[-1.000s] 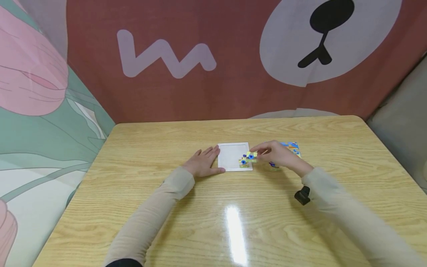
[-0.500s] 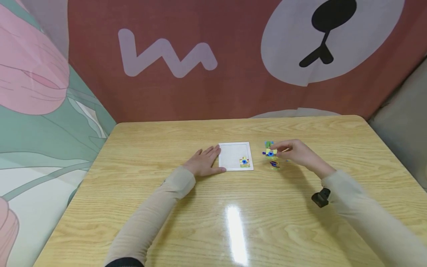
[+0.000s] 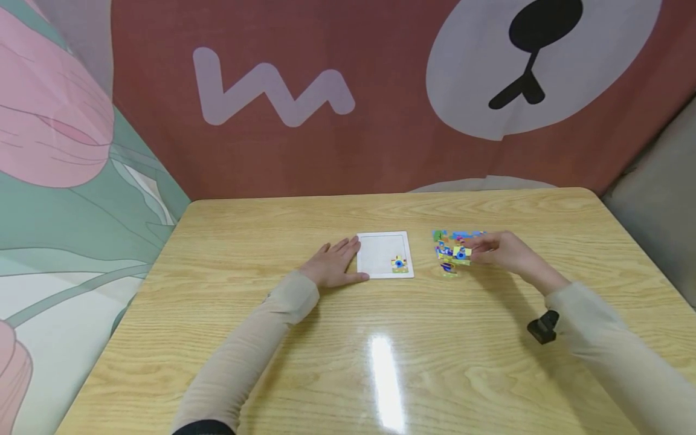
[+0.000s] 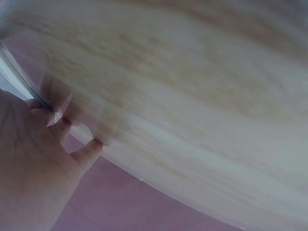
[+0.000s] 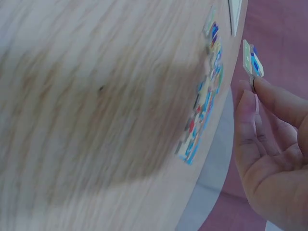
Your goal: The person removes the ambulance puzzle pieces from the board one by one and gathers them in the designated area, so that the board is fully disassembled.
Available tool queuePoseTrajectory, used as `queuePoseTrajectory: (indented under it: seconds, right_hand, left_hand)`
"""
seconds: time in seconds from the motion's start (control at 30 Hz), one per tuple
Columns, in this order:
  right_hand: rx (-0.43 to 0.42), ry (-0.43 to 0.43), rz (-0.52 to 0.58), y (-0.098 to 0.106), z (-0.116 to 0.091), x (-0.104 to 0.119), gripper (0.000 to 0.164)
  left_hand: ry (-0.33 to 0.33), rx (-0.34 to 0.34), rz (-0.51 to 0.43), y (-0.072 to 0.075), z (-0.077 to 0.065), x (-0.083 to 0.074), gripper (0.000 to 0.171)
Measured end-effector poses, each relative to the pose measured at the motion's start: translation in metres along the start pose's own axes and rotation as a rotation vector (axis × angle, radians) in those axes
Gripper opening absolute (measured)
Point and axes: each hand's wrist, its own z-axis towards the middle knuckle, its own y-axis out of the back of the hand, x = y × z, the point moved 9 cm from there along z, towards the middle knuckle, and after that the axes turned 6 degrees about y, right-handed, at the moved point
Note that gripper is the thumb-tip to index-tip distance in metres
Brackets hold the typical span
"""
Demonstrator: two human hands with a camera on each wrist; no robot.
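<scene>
My left hand [image 3: 333, 266] lies flat with fingers spread at the left edge of a white square puzzle tray [image 3: 374, 251]. One jigsaw piece [image 3: 399, 264], yellow with a blue centre, sits in the tray's near right corner. To the right, my right hand [image 3: 504, 251] pinches another yellow and blue jigsaw piece [image 3: 461, 254] between thumb and finger. The right wrist view shows that piece raised off the table, clear of the other pieces. Beneath and around it lie several loose colourful pieces [image 5: 211, 72], partly hidden by the hand in the head view.
The wood-grain table [image 3: 304, 362] ends at a red printed wall cloth [image 3: 326, 157] behind. A bright light reflection [image 3: 386, 386] falls on the near tabletop. A black wrist camera [image 3: 543, 327] hangs below the right sleeve.
My right hand has moved right with the pinched piece, from over the tray's right edge to over the loose pieces. The left hand and the tray have stayed in place.
</scene>
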Motion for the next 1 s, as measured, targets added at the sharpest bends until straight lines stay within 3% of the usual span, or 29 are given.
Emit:
queuePoseTrajectory:
  seconds: [0.23,1.0]
  right_hand:
    - [0.023,-0.031,-0.017,0.001,-0.004,-0.012,0.038]
    - [0.096,-0.082,0.091,-0.003,-0.003,-0.034,0.035]
  left_hand:
    - [0.006,0.016,-0.004,-0.001,-0.001,0.0,0.088]
    - [0.008,0.013,-0.012,-0.001,0.001,0.001,0.088]
